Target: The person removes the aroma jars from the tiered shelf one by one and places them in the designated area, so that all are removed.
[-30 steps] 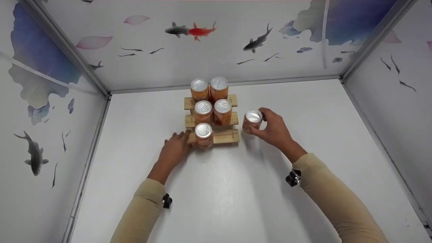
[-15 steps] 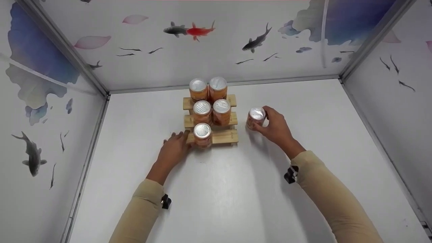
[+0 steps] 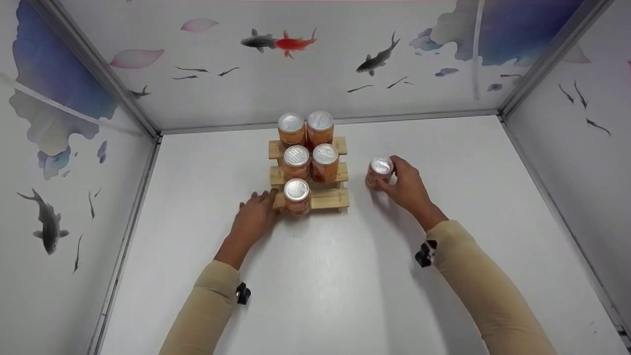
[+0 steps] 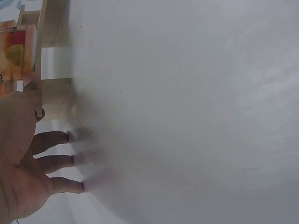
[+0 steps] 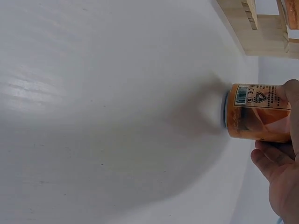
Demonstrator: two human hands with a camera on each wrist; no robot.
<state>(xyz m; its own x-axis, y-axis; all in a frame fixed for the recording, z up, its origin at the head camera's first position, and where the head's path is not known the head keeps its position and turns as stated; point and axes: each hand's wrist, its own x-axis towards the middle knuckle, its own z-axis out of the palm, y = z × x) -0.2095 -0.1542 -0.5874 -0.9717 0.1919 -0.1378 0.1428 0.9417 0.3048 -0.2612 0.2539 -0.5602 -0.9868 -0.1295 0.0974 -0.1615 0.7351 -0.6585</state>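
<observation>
A three-step wooden rack bears several orange cans with silver lids. Two cans stand on the back step, two on the middle one, and a single can on the left of the front step. My left hand pinches the left end of the front step between thumb and index finger; its other fingers reach down to the table in the left wrist view. To the right of the rack, my right hand grips an upright orange can by its sides. Whether that can touches the table is unclear.
The white table is bounded by a back wall and side walls printed with fish and petals. Metal edging runs along their joins. A small black device sits at the right cuff, another at the left.
My right hand has carried its can a little further right and back, away from the rack. The left hand keeps its hold on the front step.
</observation>
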